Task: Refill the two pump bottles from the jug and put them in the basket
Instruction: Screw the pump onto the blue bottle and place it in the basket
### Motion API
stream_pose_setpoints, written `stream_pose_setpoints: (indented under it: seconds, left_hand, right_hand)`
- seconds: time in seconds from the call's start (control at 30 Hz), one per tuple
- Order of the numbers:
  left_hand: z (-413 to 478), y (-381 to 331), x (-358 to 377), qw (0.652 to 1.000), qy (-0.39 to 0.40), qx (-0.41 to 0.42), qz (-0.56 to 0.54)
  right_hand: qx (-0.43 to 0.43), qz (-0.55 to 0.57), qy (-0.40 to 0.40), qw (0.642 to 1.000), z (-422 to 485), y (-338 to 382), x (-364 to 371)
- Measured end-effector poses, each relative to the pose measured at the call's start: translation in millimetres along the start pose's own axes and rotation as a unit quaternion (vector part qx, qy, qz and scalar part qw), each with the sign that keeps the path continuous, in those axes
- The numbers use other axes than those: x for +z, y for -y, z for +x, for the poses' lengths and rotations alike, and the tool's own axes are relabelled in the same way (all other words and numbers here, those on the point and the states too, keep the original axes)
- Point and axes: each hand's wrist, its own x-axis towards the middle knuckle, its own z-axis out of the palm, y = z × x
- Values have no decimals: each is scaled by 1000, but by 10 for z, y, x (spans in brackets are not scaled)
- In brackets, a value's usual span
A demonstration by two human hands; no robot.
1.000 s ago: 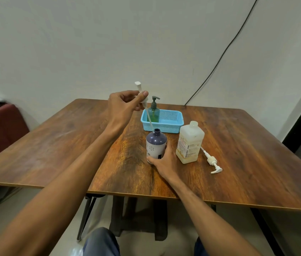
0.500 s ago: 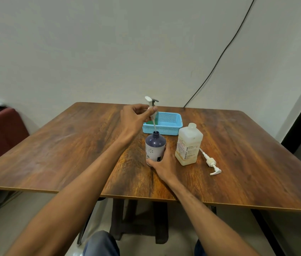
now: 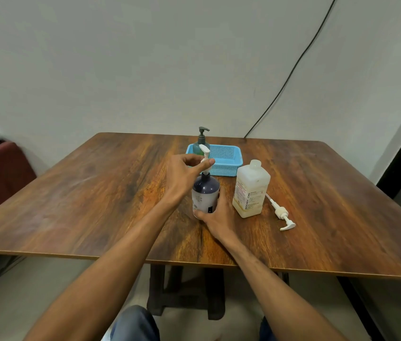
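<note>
White pump head (image 3: 204, 153), pinched in left-hand fingers (image 3: 207, 163), stands upright directly above the purple bottle (image 3: 205, 193), apparently not seated, while the right hand (image 3: 216, 215) grips its base.

Left hand (image 3: 184, 173) pinched, raised; right hand (image 3: 215, 216) curled, low.

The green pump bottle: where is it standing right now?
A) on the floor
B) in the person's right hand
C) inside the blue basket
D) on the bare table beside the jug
C: the green pump bottle stands upright in the left end of the blue basket, behind the hands.
</note>
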Motion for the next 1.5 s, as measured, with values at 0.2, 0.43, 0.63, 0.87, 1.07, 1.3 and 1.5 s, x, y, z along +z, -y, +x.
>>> stream_pose_setpoints:
  seconds: [0.2, 0.43, 0.63, 0.87, 1.07, 1.3, 1.5]
  left_hand:
    - [-110, 146, 29, 1000, 20, -13, 10]
    - [-88, 184, -7, 995, 100, 1, 13]
    - [-114, 187, 7, 993, 118, -14, -2]
    - [-115, 289, 68, 999, 25, 40, 21]
    - [-135, 344, -90, 987, 135, -10, -92]
    - [-149, 365, 63, 999, 21, 24, -23]
    - [-242, 409, 15, 994, 96, 19, -53]
  right_hand:
    - [-7, -6, -4, 1000, 3, 5, -3]
    - [-11, -7, -9, 1000, -9, 11, 3]
    - [-5, -9, -2, 1000, -1, 9, 2]
    - [-5, -12, 0, 1000, 11, -11, -4]
    - [-7, 0, 9, 1000, 25, -19, -18]
    - [-15, -2, 10, 1000, 37, -42, -24]
    - [-21, -10, 14, 1000, 44, -35, -41]
